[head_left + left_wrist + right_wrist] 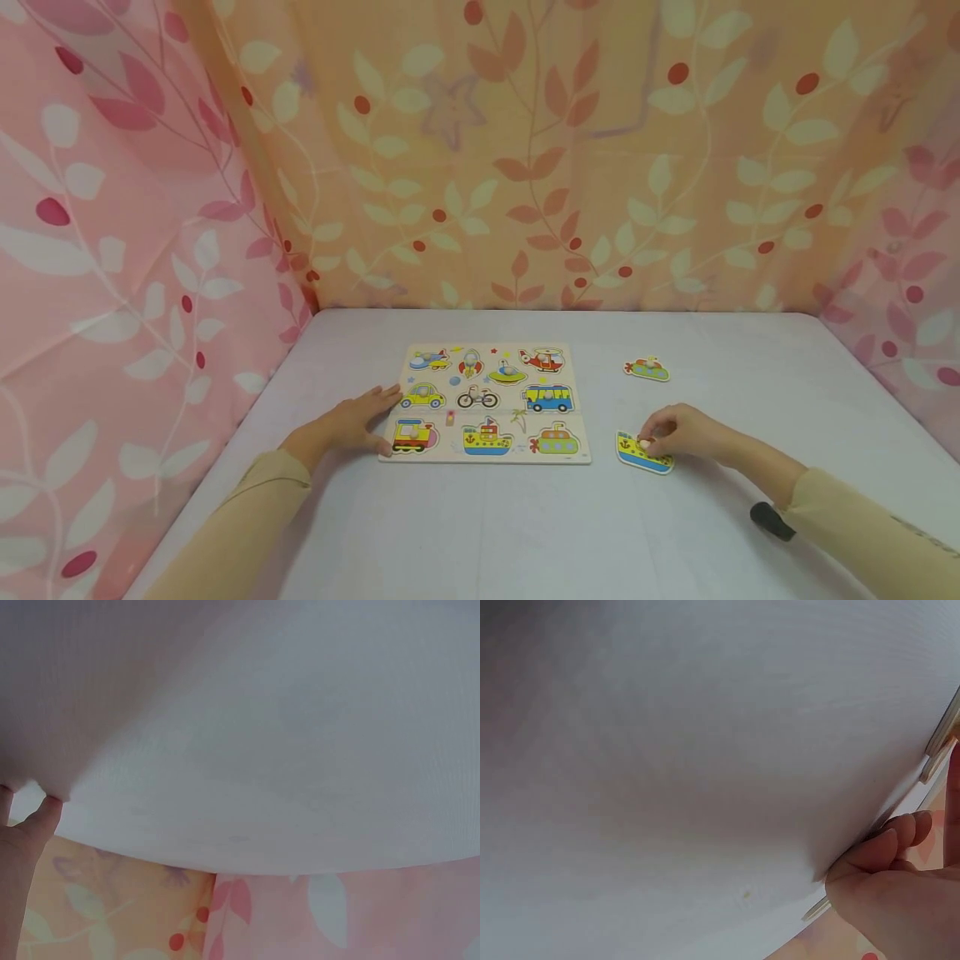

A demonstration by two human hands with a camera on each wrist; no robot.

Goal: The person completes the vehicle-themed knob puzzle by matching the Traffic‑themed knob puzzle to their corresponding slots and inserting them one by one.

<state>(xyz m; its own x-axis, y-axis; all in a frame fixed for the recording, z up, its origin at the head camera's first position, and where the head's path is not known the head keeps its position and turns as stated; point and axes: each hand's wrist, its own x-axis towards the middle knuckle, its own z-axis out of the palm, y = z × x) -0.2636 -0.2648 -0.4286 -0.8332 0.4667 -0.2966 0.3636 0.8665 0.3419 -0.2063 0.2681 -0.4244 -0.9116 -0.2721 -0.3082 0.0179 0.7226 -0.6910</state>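
A wooden peg puzzle board (450,427) with vehicle pictures lies flat on the table. My left hand (358,421) rests at its left edge, fingers stretched out beside the car and train. To the right of the board, my right hand (678,435) pinches the knob of a yellow and blue ship puzzle piece (628,452). That piece is on or just above the table; I cannot tell which. Farther back lies a green and red submarine puzzle piece (647,369). In the right wrist view, curled fingers (881,851) show near the white surface.
The table (510,525) has a white cover. A small black object (771,521) is beside the right forearm, partly hidden by the sleeve. Floral curtains (525,167) stand behind the table and along both sides.
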